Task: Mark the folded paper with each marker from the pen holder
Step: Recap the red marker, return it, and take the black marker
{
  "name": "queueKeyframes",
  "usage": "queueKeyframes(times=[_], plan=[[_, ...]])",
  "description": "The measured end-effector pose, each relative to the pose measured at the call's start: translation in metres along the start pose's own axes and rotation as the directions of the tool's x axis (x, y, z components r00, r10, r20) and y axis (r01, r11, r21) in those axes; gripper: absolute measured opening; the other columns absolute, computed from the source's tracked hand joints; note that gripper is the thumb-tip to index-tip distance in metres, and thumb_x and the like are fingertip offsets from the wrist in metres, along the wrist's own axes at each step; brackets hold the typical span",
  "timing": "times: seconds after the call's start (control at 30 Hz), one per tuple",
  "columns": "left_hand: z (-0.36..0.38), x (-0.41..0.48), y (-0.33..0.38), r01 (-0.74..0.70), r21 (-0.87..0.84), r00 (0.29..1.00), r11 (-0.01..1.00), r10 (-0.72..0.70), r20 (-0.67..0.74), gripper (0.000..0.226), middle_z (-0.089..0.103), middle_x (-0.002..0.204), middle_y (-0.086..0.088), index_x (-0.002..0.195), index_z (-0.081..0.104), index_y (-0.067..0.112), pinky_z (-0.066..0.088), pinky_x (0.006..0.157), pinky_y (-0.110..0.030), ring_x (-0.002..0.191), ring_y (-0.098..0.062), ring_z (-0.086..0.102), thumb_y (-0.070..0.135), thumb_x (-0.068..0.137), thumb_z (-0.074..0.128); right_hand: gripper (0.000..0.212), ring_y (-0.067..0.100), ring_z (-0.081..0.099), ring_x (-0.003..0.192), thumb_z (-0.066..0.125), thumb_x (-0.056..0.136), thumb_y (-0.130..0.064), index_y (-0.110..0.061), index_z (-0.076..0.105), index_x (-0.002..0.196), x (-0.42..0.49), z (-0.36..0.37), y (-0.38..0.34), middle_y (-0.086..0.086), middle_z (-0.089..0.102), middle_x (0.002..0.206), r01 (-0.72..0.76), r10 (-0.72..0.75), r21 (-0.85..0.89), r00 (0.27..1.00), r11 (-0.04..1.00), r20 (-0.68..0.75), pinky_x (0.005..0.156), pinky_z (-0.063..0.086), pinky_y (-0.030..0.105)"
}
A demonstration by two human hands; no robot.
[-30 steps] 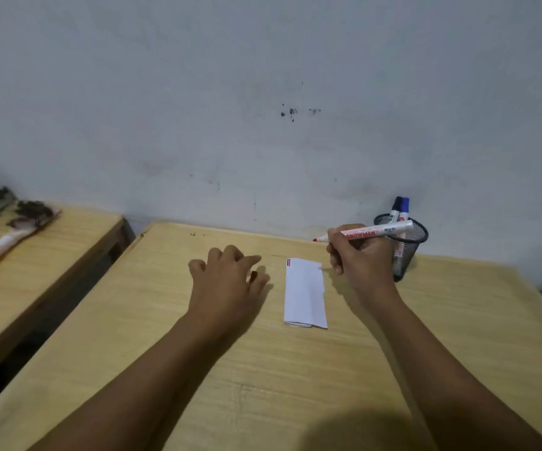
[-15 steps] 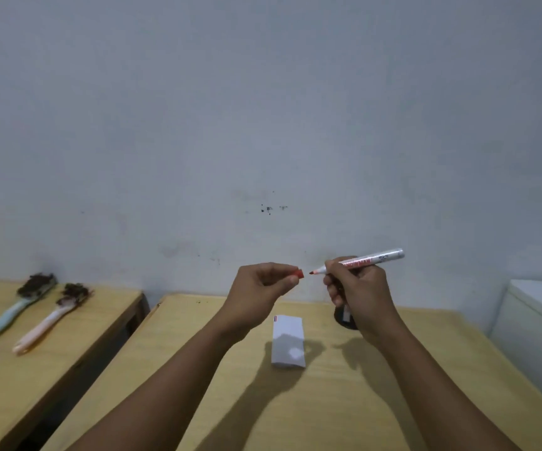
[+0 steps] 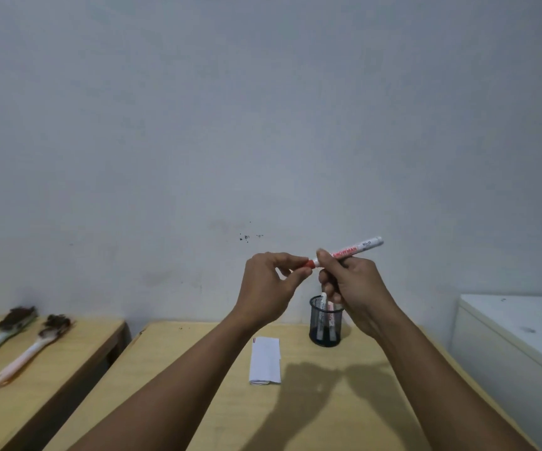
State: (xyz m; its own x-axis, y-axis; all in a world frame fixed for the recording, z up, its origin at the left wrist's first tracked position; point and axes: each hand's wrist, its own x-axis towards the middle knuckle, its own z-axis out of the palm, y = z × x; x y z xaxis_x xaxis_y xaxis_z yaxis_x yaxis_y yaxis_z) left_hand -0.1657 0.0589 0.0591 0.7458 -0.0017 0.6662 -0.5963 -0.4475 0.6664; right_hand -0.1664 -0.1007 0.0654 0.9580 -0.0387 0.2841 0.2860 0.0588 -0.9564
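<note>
Both hands are raised in front of the wall. My right hand point(image 3: 349, 288) grips a white red-lettered marker point(image 3: 355, 250), pointing left. My left hand point(image 3: 271, 284) pinches the marker's red cap point(image 3: 310, 263), which sits on the tip. Below, a folded white paper point(image 3: 265, 361) with red strokes at its top left corner lies on the wooden table point(image 3: 344, 402). A black mesh pen holder point(image 3: 325, 322) with markers stands right of the paper, near the wall.
A second wooden table point(image 3: 35, 362) at the left carries two brushes, one pale blue point(image 3: 1, 336), one pink point(image 3: 32, 349). A gap separates the two tables. A white cabinet point(image 3: 516, 340) stands at the right.
My left hand came off the table with the red cap and both hands rose. The cap, held apart from the tip half a second ago, now sits on the marker's tip.
</note>
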Motion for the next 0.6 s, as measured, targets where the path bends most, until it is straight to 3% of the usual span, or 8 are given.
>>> queueKeyframes(times=[0.07, 0.13, 0.2, 0.23, 0.3, 0.4, 0.5, 0.6], plan=[[0.005, 0.007, 0.001, -0.005, 0.053, 0.999, 0.999, 0.007, -0.036, 0.015, 0.074, 0.083, 0.013, 0.097, 0.079, 0.025, 0.050, 0.066, -0.021, 0.075, -0.005, 0.062, 0.027, 0.083, 0.077, 0.040, 0.012, 0.052, 0.051, 0.069, 0.088, -0.047, -0.007, 0.072, 0.087, 0.006, -0.004, 0.005, 0.002, 0.062, 0.062, 0.025, -0.044, -0.123, 0.986, 0.992, -0.158, 0.050, 0.043, 0.027], [0.010, 0.016, 0.003, -0.012, 0.119, 0.997, 0.993, 0.021, -0.073, 0.017, 0.075, 0.087, 0.011, 0.099, 0.079, 0.025, 0.045, 0.064, -0.017, 0.075, -0.003, 0.060, 0.029, 0.083, 0.076, 0.033, 0.011, 0.053, 0.057, 0.071, 0.086, -0.046, -0.015, 0.066, 0.097, 0.013, -0.012, 0.013, 0.000, 0.060, 0.070, 0.137, -0.267, -0.402, 0.920, 0.905, -0.287, 0.056, 0.045, 0.029], [0.017, 0.023, 0.006, -0.059, 0.202, 0.995, 0.978, 0.075, -0.070, 0.020, 0.075, 0.089, 0.010, 0.102, 0.078, 0.025, 0.043, 0.065, -0.017, 0.076, -0.003, 0.059, 0.031, 0.083, 0.076, 0.031, 0.007, 0.054, 0.069, 0.075, 0.087, -0.031, -0.026, 0.060, 0.114, 0.016, -0.017, 0.023, -0.004, 0.057, 0.090, 0.296, -0.493, -0.638, 0.857, 0.711, -0.153, 0.060, 0.048, 0.026], [0.020, 0.025, 0.007, -0.093, 0.227, 0.993, 0.970, 0.108, -0.054, 0.021, 0.076, 0.089, 0.010, 0.103, 0.077, 0.025, 0.045, 0.068, -0.019, 0.076, -0.004, 0.059, 0.031, 0.083, 0.076, 0.037, 0.006, 0.056, 0.074, 0.076, 0.087, -0.026, -0.029, 0.059, 0.120, 0.020, -0.020, 0.029, -0.007, 0.054, 0.100, 0.350, -0.540, -0.697, 0.839, 0.626, -0.063, 0.063, 0.050, 0.024], [0.027, 0.031, 0.006, -0.151, 0.211, 0.988, 0.966, 0.156, -0.011, 0.021, 0.076, 0.088, 0.011, 0.102, 0.077, 0.025, 0.050, 0.072, -0.026, 0.077, -0.004, 0.060, 0.033, 0.082, 0.076, 0.035, 0.004, 0.058, 0.079, 0.075, 0.088, -0.024, -0.028, 0.063, 0.120, 0.030, -0.026, 0.036, -0.010, 0.053, 0.107, 0.397, -0.579, -0.728, 0.815, 0.558, 0.000, 0.065, 0.052, 0.023], [0.037, 0.042, -0.002, -0.157, 0.131, 0.988, 0.979, 0.156, 0.020, 0.028, 0.075, 0.087, 0.015, 0.107, 0.074, 0.027, 0.052, 0.070, -0.022, 0.079, -0.002, 0.063, 0.041, 0.083, 0.074, 0.012, -0.001, 0.061, 0.078, 0.072, 0.090, -0.024, -0.026, 0.068, 0.101, 0.050, -0.037, 0.040, -0.010, 0.057, 0.098, 0.435, -0.600, -0.670, 0.799, 0.601, -0.019, 0.065, 0.049, 0.014], [0.051, 0.055, -0.023, -0.086, 0.130, 0.996, 0.988, 0.084, 0.022, 0.029, 0.069, 0.080, 0.022, 0.109, 0.072, 0.030, 0.051, 0.066, -0.017, 0.077, 0.003, 0.064, 0.045, 0.084, 0.070, 0.011, -0.007, 0.061, 0.083, 0.073, 0.089, -0.022, -0.028, 0.064, 0.091, 0.075, -0.051, 0.052, -0.010, 0.063, 0.092, 0.398, -0.549, -0.600, 0.832, 0.694, -0.082, 0.064, 0.047, 0.008], [0.071, 0.065, -0.056, 0.000, 0.195, 0.998, 0.981, -0.012, 0.063, 0.026, 0.071, 0.080, 0.018, 0.107, 0.073, 0.028, 0.057, 0.073, -0.030, 0.075, 0.000, 0.065, 0.042, 0.085, 0.070, 0.005, -0.001, 0.065, 0.083, 0.069, 0.093, -0.023, -0.023, 0.065, 0.096, 0.096, -0.062, 0.071, -0.011, 0.068, 0.083, 0.303, -0.459, -0.580, 0.877, 0.756, -0.140, 0.066, 0.050, 0.013]])
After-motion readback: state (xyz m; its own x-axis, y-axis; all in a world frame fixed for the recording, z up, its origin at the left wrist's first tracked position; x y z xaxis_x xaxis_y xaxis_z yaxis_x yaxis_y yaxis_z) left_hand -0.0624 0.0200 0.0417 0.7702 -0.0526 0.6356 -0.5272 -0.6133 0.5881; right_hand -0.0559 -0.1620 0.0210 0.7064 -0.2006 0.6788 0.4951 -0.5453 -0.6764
